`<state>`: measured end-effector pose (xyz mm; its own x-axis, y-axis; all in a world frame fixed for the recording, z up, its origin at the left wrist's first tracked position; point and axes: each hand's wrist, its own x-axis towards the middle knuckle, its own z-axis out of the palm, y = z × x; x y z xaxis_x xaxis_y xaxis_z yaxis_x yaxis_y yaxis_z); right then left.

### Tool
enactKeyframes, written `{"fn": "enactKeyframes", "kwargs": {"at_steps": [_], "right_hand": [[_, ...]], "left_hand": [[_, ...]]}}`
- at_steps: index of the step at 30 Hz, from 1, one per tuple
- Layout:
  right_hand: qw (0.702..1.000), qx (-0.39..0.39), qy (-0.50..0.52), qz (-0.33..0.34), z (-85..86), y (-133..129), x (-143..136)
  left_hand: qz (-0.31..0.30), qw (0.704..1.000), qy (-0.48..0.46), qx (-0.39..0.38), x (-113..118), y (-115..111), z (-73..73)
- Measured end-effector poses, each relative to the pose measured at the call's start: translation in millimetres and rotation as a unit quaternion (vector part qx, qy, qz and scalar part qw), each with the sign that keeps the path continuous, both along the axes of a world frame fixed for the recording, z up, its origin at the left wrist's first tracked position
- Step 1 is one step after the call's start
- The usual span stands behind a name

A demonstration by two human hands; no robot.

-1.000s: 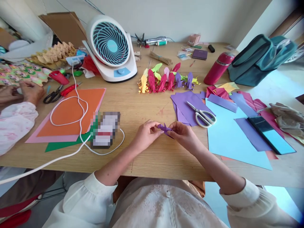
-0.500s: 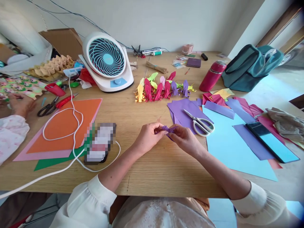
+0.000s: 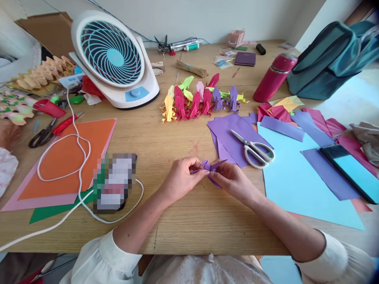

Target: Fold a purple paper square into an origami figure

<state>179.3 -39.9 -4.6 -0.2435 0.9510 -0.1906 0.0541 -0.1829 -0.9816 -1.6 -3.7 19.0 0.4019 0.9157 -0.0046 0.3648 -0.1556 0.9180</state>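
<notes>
Between my two hands is a small folded purple paper piece, with thin points sticking out of it. My left hand pinches its left side between thumb and fingers. On its right side my right hand has a similar pinch. Just beyond the hands lie purple paper sheets, with white-handled scissors on them. Farther back stands a row of folded paper figures in yellow, red, pink, green and purple.
A white fan, orange paper, a phone and a white cable are on the left. On the right are light blue paper, a red bottle, a teal bag and a dark phone.
The view has shifted closer to the table. The purple piece shows more of its points, one now sticking out at upper right. Both hands still pinch it.
</notes>
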Motion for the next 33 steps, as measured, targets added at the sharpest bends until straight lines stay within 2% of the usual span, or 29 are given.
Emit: {"fn": "enactKeyframes", "kwargs": {"at_steps": [5,12,17,24,29,33], "right_hand": [[1.000,0.013,-0.001,0.007,0.0,-1,1],[0.998,-0.008,-0.060,-0.035,2.2,-2,-2],[0.998,0.005,-0.042,-0.040,1.9,-3,-4],[0.999,-0.004,-0.044,-0.027,1.4,-3,-4],[0.999,-0.026,-0.032,-0.036,6.0,-1,-3],[0.999,-0.031,0.003,-0.033,6.5,0,-3]], "left_hand": [[-0.001,1.000,-0.025,0.006,-2,0,-1.0],[-0.005,0.998,-0.059,-0.001,-5,0,-4.3],[-0.013,0.996,-0.074,-0.044,-5,0,-6.9],[0.004,0.998,-0.033,0.047,-5,-3,-6.2],[-0.017,0.995,-0.096,-0.030,-7,-2,-10.1],[-0.014,0.993,-0.107,-0.044,-10,0,-10.7]]}}
